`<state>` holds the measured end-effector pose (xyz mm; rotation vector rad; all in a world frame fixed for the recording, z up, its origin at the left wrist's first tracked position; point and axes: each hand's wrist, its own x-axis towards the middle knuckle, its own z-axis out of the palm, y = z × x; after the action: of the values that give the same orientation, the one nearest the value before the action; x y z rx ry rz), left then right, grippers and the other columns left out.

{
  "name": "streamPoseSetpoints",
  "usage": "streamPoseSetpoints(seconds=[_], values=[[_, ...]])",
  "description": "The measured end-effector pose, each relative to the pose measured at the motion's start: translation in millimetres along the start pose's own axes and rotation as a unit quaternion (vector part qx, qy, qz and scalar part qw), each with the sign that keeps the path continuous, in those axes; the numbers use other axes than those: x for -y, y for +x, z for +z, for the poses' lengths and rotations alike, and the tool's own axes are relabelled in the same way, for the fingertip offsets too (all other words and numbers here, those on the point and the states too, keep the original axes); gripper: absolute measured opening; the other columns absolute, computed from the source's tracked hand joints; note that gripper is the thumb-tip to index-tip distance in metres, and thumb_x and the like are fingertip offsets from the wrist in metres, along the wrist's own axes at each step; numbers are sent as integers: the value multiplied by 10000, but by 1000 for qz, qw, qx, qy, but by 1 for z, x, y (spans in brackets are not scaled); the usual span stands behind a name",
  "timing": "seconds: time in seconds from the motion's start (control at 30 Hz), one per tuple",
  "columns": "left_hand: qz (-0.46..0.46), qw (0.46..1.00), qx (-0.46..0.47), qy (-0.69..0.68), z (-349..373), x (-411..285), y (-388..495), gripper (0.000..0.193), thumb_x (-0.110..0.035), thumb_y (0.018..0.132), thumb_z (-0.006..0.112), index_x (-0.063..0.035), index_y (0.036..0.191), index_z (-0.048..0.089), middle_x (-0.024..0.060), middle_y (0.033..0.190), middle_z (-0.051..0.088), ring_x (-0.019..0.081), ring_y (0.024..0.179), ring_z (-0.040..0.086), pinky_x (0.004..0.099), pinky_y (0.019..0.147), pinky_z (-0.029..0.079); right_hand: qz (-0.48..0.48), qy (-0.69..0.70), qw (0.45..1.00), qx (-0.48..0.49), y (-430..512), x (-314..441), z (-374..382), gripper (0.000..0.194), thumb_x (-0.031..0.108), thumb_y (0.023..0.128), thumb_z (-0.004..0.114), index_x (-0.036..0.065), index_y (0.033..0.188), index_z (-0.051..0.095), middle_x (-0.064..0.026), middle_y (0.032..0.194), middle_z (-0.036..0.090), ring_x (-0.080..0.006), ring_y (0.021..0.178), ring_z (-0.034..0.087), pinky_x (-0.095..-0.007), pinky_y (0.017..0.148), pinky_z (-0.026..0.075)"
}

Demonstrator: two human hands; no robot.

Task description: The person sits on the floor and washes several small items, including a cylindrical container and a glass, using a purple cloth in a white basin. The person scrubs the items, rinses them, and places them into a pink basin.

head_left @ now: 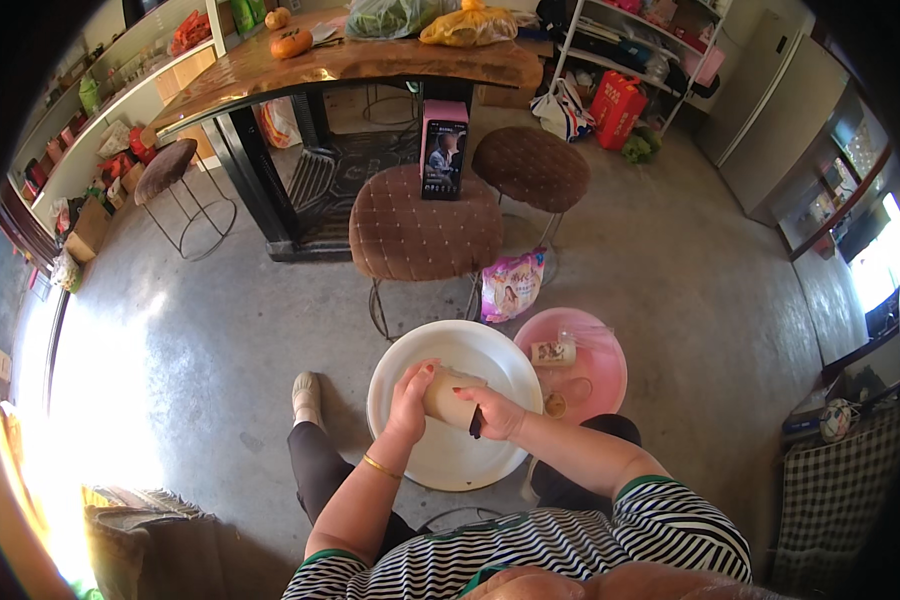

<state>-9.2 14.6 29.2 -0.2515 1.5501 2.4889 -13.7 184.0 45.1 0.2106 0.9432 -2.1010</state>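
Over a large white basin (457, 459), both hands hold a beige, rounded object (448, 397), perhaps a cup or container; its exact kind is unclear. My left hand (412, 397) grips its left side with the thumb on top. On its right side is my right hand (495, 411), and something dark shows beneath those fingers. A pink basin (607, 367) stands against the right of the white one, holding a pale printed cup (553, 353), clear plastic and a small round brownish item (555, 405).
Ahead, a brown cushioned stool (420, 232) bears a propped phone (444, 161). A second stool (532, 169) stands behind it. A printed plastic bag (511, 289) rests by the basins. Farther back is a wooden table (390, 64) with bagged goods.
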Motion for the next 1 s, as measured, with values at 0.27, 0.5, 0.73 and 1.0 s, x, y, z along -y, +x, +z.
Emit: streamPoseSetpoints(seconds=[0.27, 0.5, 0.73, 1.0], values=[[-232, 970, -44, -62, 2, -4, -2, 549, -427, 878, 531, -82, 1299, 462, 107, 1162, 546, 268, 1018, 564, 437, 652, 533, -236, -634, 717, 169, -1, 4, -4, 488, 275, 921, 548, 48, 1338, 438, -130, 1339, 470, -261, 1253, 431, -381, 1037, 354], [-185, 980, -62, 29, 4, -13, -6, 512, -422, 874, 559, -50, 1223, 513, 107, 1084, 587, 259, 990, 581, 416, 654, 533, -84, -416, 896, 127, 6, -10, -12, 456, 268, 915, 570, 49, 1302, 464, -108, 1269, 529, -229, 1171, 501, -378, 1013, 385], [-11, 987, -60, 146, 7, -13, -8, 475, -361, 886, 555, -9, 1206, 548, 113, 1028, 596, 220, 932, 579, 351, 766, 493, -6, 48, 999, 14, -2, -5, -1, 381, 277, 921, 567, 75, 1241, 521, -78, 1150, 602, -216, 1050, 581, -351, 953, 443], [206, 925, 55, 315, -4, -8, -8, 503, -336, 897, 520, -72, 1320, 453, 158, 1221, 513, 240, 1060, 528, 352, 906, 431, 22, 99, 994, -47, -4, 17, 2, 367, 293, 939, 523, 73, 1233, 517, -75, 1173, 594, -228, 1070, 579, -357, 932, 465]])
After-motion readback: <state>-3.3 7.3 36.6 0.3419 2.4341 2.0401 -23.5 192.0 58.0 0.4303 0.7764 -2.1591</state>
